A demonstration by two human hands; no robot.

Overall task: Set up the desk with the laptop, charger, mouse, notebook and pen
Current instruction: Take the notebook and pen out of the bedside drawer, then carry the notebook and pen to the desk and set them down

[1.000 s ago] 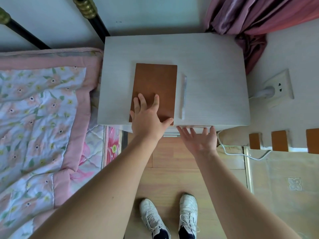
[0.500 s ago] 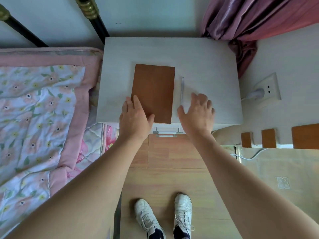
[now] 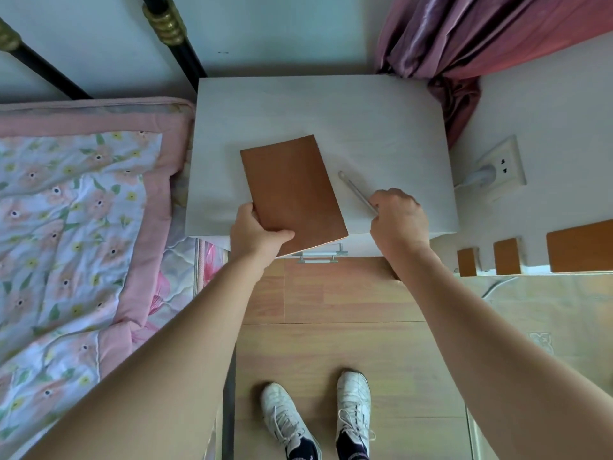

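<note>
Notebook [image 3: 292, 194] overhanging desk [image 3: 381, 127] edge in left hand [image 3: 257, 234]; right hand [image 3: 396, 217] clasps pen [image 3: 356, 192].

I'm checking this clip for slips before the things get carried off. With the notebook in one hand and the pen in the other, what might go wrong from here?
The left hand pinches the brown notebook at one near corner only, and the book juts past the white cabinet top, so it might pivot or drop. The right hand holds the slim pen by its near end; it may slip out and roll off onto the floor.
</note>
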